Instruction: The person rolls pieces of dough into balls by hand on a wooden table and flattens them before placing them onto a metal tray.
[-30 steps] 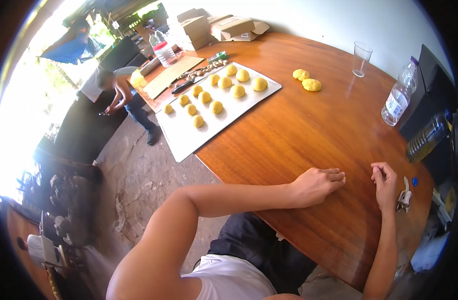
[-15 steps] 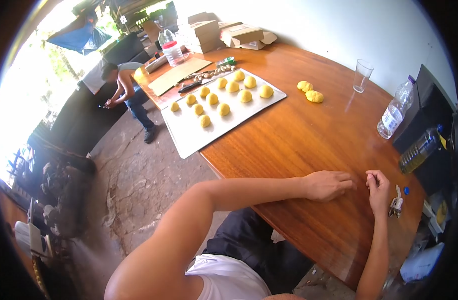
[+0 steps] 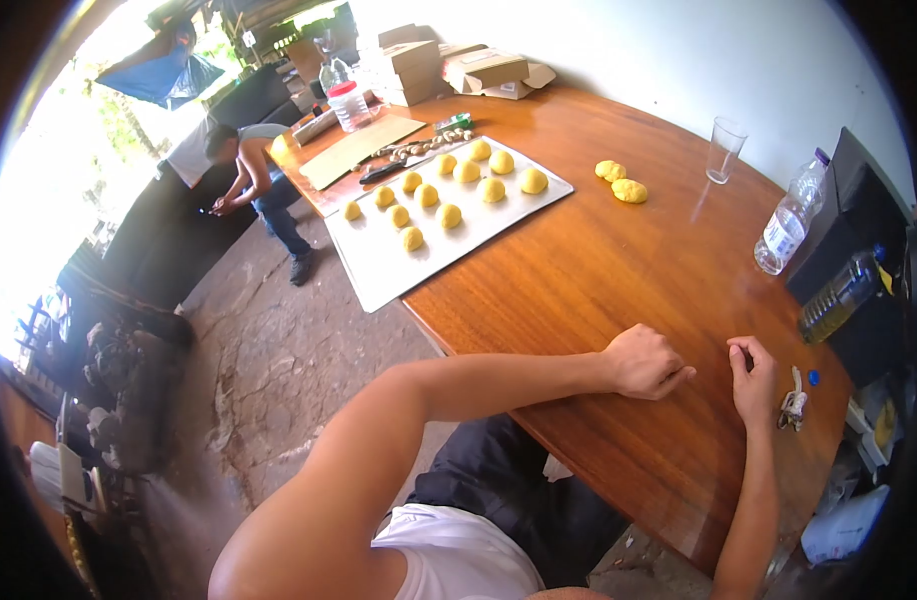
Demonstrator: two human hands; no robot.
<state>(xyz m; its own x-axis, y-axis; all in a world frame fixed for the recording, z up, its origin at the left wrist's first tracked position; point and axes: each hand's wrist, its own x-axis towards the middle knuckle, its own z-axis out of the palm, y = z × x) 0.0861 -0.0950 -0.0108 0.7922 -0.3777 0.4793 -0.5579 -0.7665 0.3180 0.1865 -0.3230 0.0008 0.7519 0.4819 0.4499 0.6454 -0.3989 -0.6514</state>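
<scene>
My left hand (image 3: 647,362) is closed in a fist just above or on the wooden table (image 3: 579,285), knuckles up. No object shows in it, though its palm side is hidden. To its right, my right hand (image 3: 754,380) has loosely curled fingers, thumb close to the index finger, and nothing visible between them. A small gap separates the two hands. Nearest the right hand lie a blue bottle cap (image 3: 814,377) and a small whitish bunch, perhaps keys (image 3: 794,408). Farther off, two yellow dough lumps (image 3: 629,191) rest on the wood.
A metal tray (image 3: 379,280) with several yellow dough balls overhangs the table's left edge. Behind it are a knife (image 3: 384,172), cutting board (image 3: 364,150) and cardboard boxes (image 3: 409,70). A glass (image 3: 725,150), water bottle (image 3: 791,220) and oil bottle (image 3: 844,295) stand right. Another person (image 3: 249,180) bends far left.
My left hand has turned and curled from a flatter, cupped pose into a fist, pulling slightly left. My right hand has shifted only a little. The other person stays bent over.
</scene>
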